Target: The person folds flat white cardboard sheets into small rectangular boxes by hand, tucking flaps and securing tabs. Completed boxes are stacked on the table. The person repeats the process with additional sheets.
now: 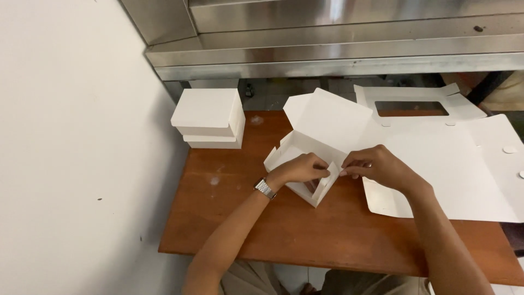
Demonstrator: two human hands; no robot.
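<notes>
— At nine o'clock of our hands we have the stack of finished white cardboard boxes (209, 118), sitting at the far left corner of the brown wooden table (284, 229). What next?

— At the centre, the half-folded white cardboard box (314, 145), lid flap standing open toward twelve o'clock. Our left hand (299, 168), with the metal wristwatch (265, 188), curls over the near wall, fingers gripping its folded edge.

— And the right?

— Our right hand (375, 165) pinches the small corner tab of that same box between thumb and fingertips, at three o'clock of the left.

— How does it handle?

— We judge it light and thin, stiff only along creases, easy to dent. We'd best hold it by folds and tabs, not flat panels.

— Further right?

— Flat white cardboard blanks (464, 169) lie spread toward three o'clock, one with a window cut-out (412, 108).
</notes>
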